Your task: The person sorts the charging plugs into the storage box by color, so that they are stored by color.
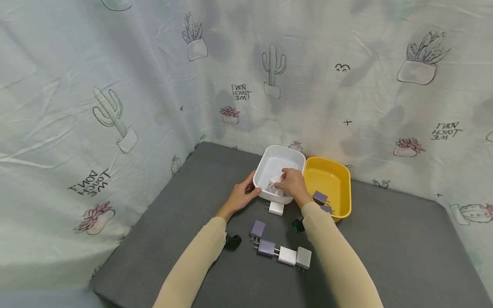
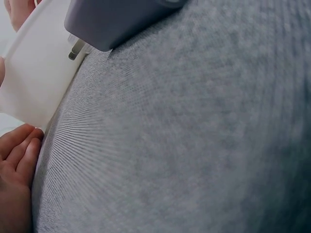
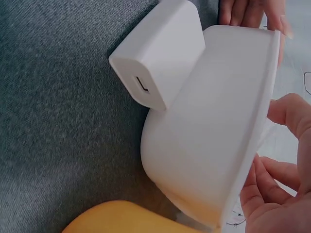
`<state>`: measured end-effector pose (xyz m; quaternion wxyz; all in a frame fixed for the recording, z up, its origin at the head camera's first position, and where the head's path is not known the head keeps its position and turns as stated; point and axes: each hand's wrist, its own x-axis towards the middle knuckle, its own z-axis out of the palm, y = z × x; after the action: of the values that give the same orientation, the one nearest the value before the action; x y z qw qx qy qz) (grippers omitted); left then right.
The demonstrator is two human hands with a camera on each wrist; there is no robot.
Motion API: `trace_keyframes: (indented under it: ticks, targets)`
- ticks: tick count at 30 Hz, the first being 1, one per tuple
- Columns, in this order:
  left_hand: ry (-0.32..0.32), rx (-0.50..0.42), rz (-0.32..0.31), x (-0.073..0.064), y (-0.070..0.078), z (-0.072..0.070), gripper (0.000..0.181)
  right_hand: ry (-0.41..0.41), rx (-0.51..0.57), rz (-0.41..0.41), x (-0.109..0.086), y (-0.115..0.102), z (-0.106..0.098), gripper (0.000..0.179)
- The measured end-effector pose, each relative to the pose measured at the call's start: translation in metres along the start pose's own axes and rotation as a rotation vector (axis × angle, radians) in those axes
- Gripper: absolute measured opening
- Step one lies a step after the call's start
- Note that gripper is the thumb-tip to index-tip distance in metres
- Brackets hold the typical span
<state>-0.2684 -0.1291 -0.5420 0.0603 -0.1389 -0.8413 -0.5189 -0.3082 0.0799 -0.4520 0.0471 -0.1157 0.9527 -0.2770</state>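
Note:
My left hand (image 1: 239,196) grips the near left corner of a white plastic bin (image 1: 275,161), thumb over the rim and fingers along the outer wall. Inside that bin, my right hand (image 1: 293,183) pinches a white plug-in charger (image 1: 273,182) whose prongs point left; the bin wall hides much of it in the right wrist view. Another white charger (image 1: 276,208), with a port in its end face, sits against the bin's near outer wall. To the right stands a yellow bin (image 1: 327,173) with purple chargers (image 1: 319,197) near its front left; my right forearm partly covers it.
On the grey table (image 1: 400,239), a purple charger (image 1: 257,229) lies in front of the white bin. Nearer me, another purple charger (image 1: 266,248), a white charger (image 1: 287,256) and a pale grey charger (image 1: 303,258) form a row. A printed curtain (image 1: 308,107) hangs behind the table.

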Motion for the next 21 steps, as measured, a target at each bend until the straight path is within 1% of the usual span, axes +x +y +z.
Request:
trace_keyframes:
  ticks: [4,7,10,12,14,16,17,19,21]
  targets:
    - [-0.006,-0.016,-0.001,-0.002,-0.003,0.004,0.072,-0.028,-0.041,-0.001,0.001,0.000,0.007,0.061]
    - [-0.015,-0.030,0.001,-0.002,-0.003,0.007,0.072,-0.034,-0.065,0.005,0.001,0.000,0.011,0.060]
    - [0.000,-0.038,0.020,-0.002,-0.002,0.008,0.072,-0.036,-0.080,0.001,0.003,0.000,0.014,0.059]
    - [-0.003,-0.043,0.031,-0.005,0.009,0.003,0.071,-0.036,-0.086,-0.018,0.004,-0.002,0.015,0.059]
    - [0.003,-0.038,0.036,-0.005,0.009,0.002,0.071,-0.036,-0.088,-0.031,0.005,-0.003,0.015,0.058]
    - [-0.001,-0.030,0.029,-0.004,0.009,0.000,0.072,-0.033,-0.082,-0.047,0.005,-0.004,0.015,0.057]
    - [-0.009,-0.028,0.017,-0.003,0.008,0.000,0.072,-0.027,-0.077,-0.056,0.004,-0.003,0.015,0.057]
    - [-0.001,-0.014,0.017,0.001,-0.003,0.003,0.073,-0.017,-0.067,-0.075,0.003,-0.003,0.015,0.056]
    - [0.000,-0.006,0.027,0.002,-0.003,0.002,0.073,0.004,-0.054,-0.113,0.002,-0.002,0.013,0.054]
